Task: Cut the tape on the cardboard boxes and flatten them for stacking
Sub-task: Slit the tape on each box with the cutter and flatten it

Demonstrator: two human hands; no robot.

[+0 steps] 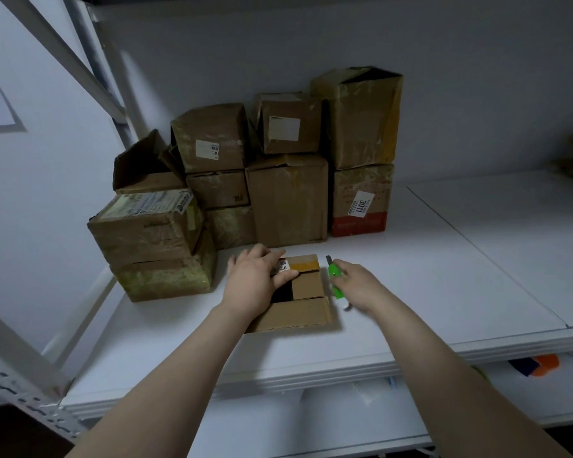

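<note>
A small cardboard box (298, 307) lies on the white shelf (427, 292) in front of me, its top flaps partly apart with a dark gap between them. My left hand (257, 280) rests on the box's left top flap, thumb curled over a barcode label. My right hand (358, 284) grips a green utility knife (335, 279) just right of the box, its blade end pointing away from me. A pile of several taped cardboard boxes (278, 180) stands behind, against the wall.
A red-and-brown box labelled 3011 (361, 200) stands at the pile's right end. The white shelf stretches open to the right. A metal rack upright (30, 391) runs along the left. Orange and blue items (540, 365) lie on a lower shelf.
</note>
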